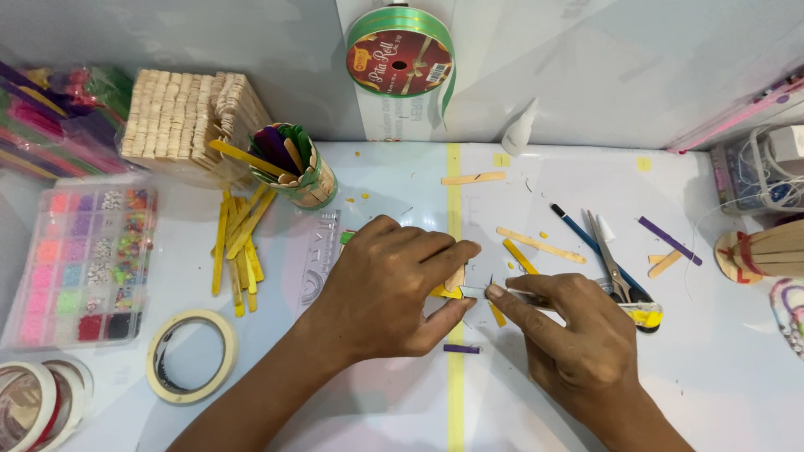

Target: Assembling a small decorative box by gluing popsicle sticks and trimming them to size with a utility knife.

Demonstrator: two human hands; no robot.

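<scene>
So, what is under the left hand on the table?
Under the left hand, yellow stick pieces and a pale wooden piece show at the fingertips. The right hand brings a thin blade tool to them. The rest is covered by the palm.

White tabletop [377, 176], pale grey wall [209, 42]
</scene>
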